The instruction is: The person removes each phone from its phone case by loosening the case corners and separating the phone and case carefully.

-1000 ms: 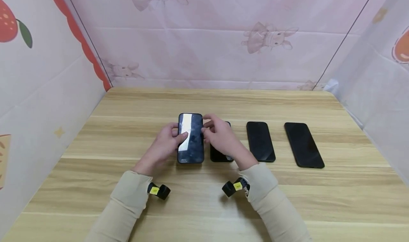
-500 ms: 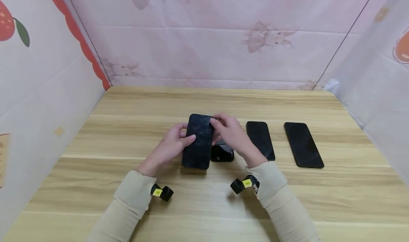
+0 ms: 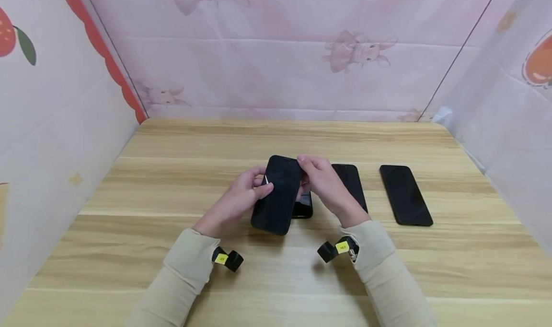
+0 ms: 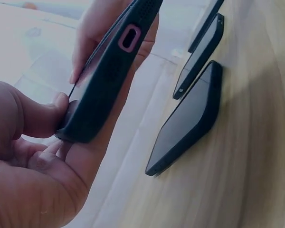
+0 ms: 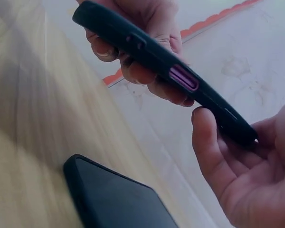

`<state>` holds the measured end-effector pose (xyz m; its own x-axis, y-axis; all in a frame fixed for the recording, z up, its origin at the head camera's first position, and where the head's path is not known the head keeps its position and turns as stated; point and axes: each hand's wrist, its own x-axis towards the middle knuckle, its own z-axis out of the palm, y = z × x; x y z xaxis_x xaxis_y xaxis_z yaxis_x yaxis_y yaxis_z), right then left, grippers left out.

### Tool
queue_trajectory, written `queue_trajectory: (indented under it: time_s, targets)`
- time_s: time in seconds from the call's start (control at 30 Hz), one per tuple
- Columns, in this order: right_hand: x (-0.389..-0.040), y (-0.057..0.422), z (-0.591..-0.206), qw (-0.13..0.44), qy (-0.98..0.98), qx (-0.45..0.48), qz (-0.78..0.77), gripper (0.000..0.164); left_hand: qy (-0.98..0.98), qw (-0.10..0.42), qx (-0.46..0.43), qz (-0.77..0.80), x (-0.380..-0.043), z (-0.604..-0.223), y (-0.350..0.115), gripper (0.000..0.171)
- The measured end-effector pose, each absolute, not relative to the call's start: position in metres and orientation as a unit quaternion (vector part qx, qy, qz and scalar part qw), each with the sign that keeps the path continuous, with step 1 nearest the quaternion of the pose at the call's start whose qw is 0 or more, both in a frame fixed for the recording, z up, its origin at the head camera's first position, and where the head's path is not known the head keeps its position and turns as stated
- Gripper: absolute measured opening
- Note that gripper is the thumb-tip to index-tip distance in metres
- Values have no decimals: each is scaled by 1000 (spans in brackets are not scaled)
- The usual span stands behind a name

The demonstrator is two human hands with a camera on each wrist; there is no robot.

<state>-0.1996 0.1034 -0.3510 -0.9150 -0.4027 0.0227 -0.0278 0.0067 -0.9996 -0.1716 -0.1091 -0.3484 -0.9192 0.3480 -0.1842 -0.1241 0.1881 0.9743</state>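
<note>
A smartphone (image 3: 278,200) in a dark case is held tilted above the table, its black screen facing up in the head view. My left hand (image 3: 239,195) grips its left side, thumb lying on the screen. My right hand (image 3: 325,183) pinches the upper right corner, with the thumb at the edge. In the left wrist view a pink-rimmed port shows in the case (image 4: 102,90) at the phone's end. The right wrist view shows a purple-rimmed button (image 5: 184,78) along its side, and left fingers (image 5: 137,71) curled beneath.
A second phone (image 3: 304,208) lies on the wooden table (image 3: 276,288), partly covered by the held one. To its right lie another dark phone (image 3: 351,181), partly behind the right hand, and a further phone (image 3: 406,195), slightly slanted. Printed fabric walls (image 3: 258,73) enclose the table.
Both hands have carried the phone rightward and tilted it clockwise, so it now overlaps the second phone. The right hand has closed onto its upper corner. The screen glare has gone.
</note>
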Motion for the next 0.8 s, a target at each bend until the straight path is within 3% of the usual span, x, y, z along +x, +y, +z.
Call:
queue_trajectory:
  time_s: [0.37,0.8]
  targets:
    - [-200,102,-357,160,612,-153,-759,38,735,187,93,646,-170,-349,-114,38]
    - [-198,99,-350,215,505,-135,-825,43,709,190,102,672,-171,-345,-117,41]
